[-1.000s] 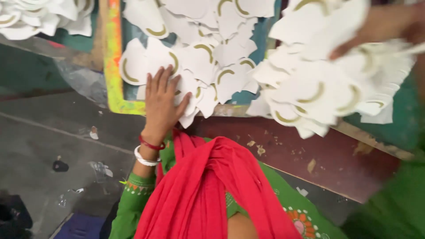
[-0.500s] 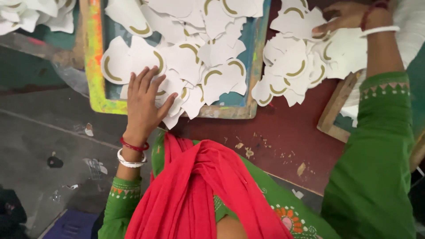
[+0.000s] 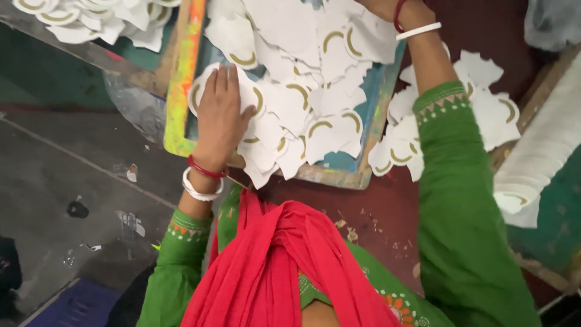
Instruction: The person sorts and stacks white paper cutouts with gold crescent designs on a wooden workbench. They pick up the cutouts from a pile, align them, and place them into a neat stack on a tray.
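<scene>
Under the flat, open left hand [image 3: 221, 115] lie paper cutouts [image 3: 302, 103]; right hand's grip unseen.

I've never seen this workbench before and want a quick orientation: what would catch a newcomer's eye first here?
First, the heap of white cutouts with gold arcs, piled in a wooden frame at top centre. The left hand lies flat on the heap's left edge, while the right hand reaches to the top edge, mostly out of view. A red scarf fills the bottom centre, and more cutouts lie right of the frame.
</scene>
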